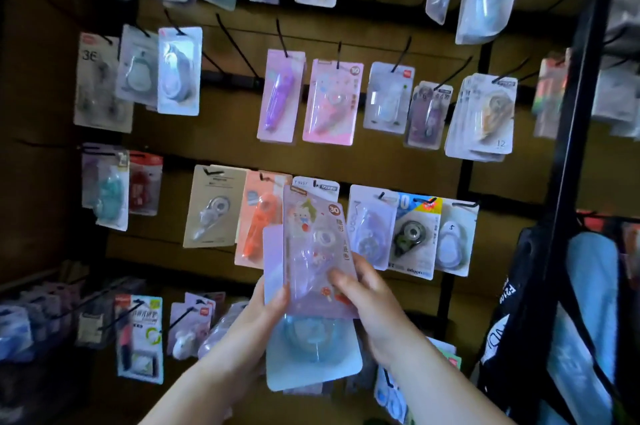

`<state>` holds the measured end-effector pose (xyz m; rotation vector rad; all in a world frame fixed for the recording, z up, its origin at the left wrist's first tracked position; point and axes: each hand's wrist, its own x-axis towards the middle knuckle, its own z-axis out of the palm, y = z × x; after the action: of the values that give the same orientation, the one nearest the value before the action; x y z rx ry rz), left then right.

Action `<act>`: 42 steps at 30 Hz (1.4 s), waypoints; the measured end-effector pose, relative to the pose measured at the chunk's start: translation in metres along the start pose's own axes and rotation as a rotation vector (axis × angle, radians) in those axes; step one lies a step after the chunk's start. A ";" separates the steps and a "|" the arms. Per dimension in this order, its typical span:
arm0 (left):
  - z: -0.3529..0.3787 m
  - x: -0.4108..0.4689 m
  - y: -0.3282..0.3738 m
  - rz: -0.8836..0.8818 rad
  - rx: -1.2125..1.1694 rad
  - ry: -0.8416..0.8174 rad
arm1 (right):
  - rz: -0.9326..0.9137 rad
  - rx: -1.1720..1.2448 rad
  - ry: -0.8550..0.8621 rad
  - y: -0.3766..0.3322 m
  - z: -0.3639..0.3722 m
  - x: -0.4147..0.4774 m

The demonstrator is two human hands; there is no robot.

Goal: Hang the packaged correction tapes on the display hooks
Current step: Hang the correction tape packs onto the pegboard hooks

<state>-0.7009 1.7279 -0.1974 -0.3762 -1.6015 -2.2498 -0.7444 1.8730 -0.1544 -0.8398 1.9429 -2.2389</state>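
**Both grips held a fan of packaged correction tapes before the hook wall.**

The left grip curled round the stack's left edge, thumb on the front. The right grip pinched the lilac cartoon pack near its 5 o'clock corner. A blue pack showed at the lilac one's 6 o'clock, in the same stack. An orange pack hung at its 10 o'clock, a black-dispenser pack at 3 o'clock, and bare display hooks at 11 o'clock.

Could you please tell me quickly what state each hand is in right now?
Left hand: grips a stack including the light-blue blister pack.
Right hand: pinches the lilac cartoon-printed blister pack.
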 end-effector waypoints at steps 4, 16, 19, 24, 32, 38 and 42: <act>0.012 0.006 0.022 0.061 0.039 -0.246 | -0.062 -0.046 0.121 -0.010 0.005 0.021; -0.002 0.058 0.034 0.054 0.063 -0.026 | -0.141 -0.044 0.292 -0.032 0.016 0.070; -0.007 0.065 0.036 0.041 0.056 -0.013 | -0.191 -0.185 0.320 -0.039 0.015 0.081; -0.019 0.082 0.048 0.083 0.079 -0.011 | -0.333 -0.330 0.302 -0.074 0.014 0.100; -0.030 0.099 0.065 0.131 0.128 0.017 | -0.504 -0.413 0.394 -0.124 0.013 0.130; -0.035 0.105 0.071 0.118 0.133 0.017 | -0.506 -0.371 0.421 -0.143 0.015 0.145; -0.036 0.103 0.072 0.126 0.125 0.017 | -0.511 -0.366 0.435 -0.148 0.016 0.152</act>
<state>-0.7633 1.6586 -0.1053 -0.4112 -1.6521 -2.0436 -0.8218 1.8298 0.0386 -1.0606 2.6528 -2.5453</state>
